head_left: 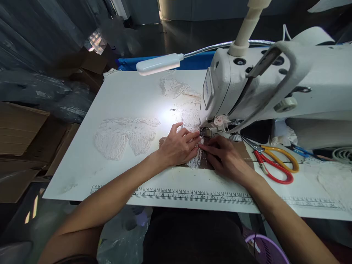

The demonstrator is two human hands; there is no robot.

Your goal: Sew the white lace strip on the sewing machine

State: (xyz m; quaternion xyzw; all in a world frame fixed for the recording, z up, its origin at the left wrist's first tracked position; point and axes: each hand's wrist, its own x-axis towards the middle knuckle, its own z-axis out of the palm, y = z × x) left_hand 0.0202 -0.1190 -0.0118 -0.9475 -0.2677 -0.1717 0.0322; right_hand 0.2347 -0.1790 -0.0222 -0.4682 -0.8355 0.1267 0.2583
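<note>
A piece of white lace (194, 162) lies under the presser foot (205, 132) of the white sewing machine (224, 79). My left hand (180, 145) rests on it just left of the foot, fingers stretched out and palm down. On the other side, my right hand (224, 156) has its fingers bent and pinches the lace edge close to the foot. Both hands partly cover the lace. More lace (188, 110) spreads behind my left hand, and a separate lace piece (121, 137) lies flat farther left.
Scissors (277, 161) with red and yellow handles lie right of my right hand. A lamp (159, 64) lights the white table (79, 161), which has a printed ruler (192, 195) along its front. Blue snips (301, 151) lie at the right; cardboard boxes (22, 128) stand left of the table.
</note>
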